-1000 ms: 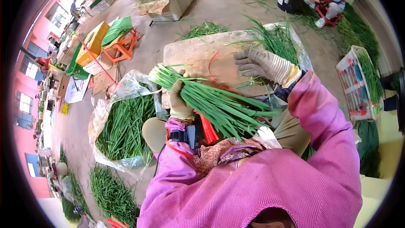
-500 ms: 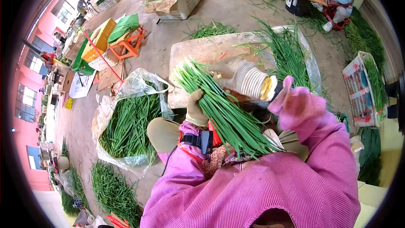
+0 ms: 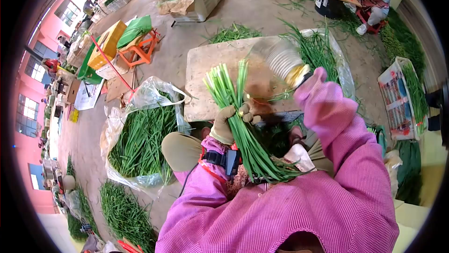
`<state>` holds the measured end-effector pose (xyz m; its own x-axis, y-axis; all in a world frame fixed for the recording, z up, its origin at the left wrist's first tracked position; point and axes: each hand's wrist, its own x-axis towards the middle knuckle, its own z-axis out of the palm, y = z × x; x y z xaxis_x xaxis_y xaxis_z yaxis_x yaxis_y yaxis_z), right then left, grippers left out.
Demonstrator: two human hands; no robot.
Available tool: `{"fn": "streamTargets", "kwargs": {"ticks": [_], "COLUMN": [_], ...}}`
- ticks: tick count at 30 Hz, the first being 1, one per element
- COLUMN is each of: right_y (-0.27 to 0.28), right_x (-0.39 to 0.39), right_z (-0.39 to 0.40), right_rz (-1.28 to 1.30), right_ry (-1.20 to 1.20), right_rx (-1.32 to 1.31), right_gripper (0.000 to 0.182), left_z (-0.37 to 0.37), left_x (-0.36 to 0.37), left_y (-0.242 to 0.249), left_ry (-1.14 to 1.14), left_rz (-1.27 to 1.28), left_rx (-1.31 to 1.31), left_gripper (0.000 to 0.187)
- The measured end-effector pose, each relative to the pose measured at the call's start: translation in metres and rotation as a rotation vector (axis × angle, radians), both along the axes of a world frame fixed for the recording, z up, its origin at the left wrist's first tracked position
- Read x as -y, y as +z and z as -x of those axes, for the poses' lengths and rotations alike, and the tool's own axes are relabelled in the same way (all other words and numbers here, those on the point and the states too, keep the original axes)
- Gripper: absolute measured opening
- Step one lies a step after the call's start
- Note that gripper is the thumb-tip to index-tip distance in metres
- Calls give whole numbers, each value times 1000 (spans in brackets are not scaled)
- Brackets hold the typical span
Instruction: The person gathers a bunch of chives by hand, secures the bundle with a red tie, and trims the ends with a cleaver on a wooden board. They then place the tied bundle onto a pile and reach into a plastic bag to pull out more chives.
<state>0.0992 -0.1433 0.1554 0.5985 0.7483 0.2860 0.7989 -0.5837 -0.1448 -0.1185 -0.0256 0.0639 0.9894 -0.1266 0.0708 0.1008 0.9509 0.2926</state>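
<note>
My left hand, in a tan glove, is closed round a bunch of garlic chives. Their pale stalk ends point up and away from me, and the green leaves hang down over my lap. A smaller tuft of stalks stands apart from the main bunch at the top. My right hand, in a whitish ribbed glove with a yellowish cuff, is raised to the right, above the board. Motion smears its fingers, so what it holds, if anything, cannot be made out.
Loose chives lie on plastic at the board's right end. A plastic bag of chives stands on my left, with a leafy heap below it. A crate is at right. Another person sits at the upper right.
My right hand has moved up, away from the bunch. The bunch is more upright in my left hand, with a tuft split off. The other person's arm has shifted.
</note>
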Motion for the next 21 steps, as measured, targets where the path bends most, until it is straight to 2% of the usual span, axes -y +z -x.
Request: {"fn": "streamTargets", "kwargs": {"ticks": [1, 3, 4, 6, 8, 9, 10, 11, 13, 14, 15, 16, 17, 19, 20, 21], "right_y": [4, 18, 21, 44, 54, -1, -23, -2, 21, 23, 24, 24, 20, 14, 20, 28], "right_x": [7, 14, 18, 23, 22, 2, -7, 4, 8, 13, 17, 9, 9, 12, 15, 18], "right_z": [-9, -17, -18, 1, 32, 19, 27, 56, 77, 80, 81, 78, 77, 75, 75, 74], "right_rz": [1, -467, -466, -494, -180, -162, 33, 87, 232, 98, -46, -31, -113, -310, -312, -504], "right_ry": [1, -248, -250, -279, 118, 243, 464, 376, 341, 245, 138, -24, -64, -76, -79, -34], "right_rx": [-1, -338, -336, -753, -451, -362, -166, -500, -579, -927, -1268, -1376, -1424, -1533, -1533, -1571], "right_gripper": [33, 31, 31, 34, 28, 26, 25, 27, 30, 33, 35, 25, 25, 25, 25, 23], "left_z": [2, 0, -1, -4, -3, -3, -3, -3, -3, 1, 2, 2, 2, -1, 0, 1], "left_x": [-1, 0, 1, 1, -1, -2, -3, -3, -3, 1, 1, 1, 1, 3, 7, 10], "left_y": [0, 8, 7, 7, 4, 3, 4, 7, 11, 10, 9, 9, 10, 11, 25, 32], "left_ry": [-9, -16, -17, -40, -69, -102, -108, -136, -189, -69, -71, -88, -104, -111, -79, -48], "left_rz": [-51, -117, -119, -113, -160, -208, -209, -273, -399, -597, -596, -411, -226, -268, -268, -267], "left_rx": [-31, -50, -47, -44, -144, -245, -246, -267, -309, -249, -251, -265, -275, -175, -245, -316], "left_gripper": [44, 45, 45, 42, 41, 40, 40, 37, 33, 33, 33, 33, 34, 32, 31, 29]}}
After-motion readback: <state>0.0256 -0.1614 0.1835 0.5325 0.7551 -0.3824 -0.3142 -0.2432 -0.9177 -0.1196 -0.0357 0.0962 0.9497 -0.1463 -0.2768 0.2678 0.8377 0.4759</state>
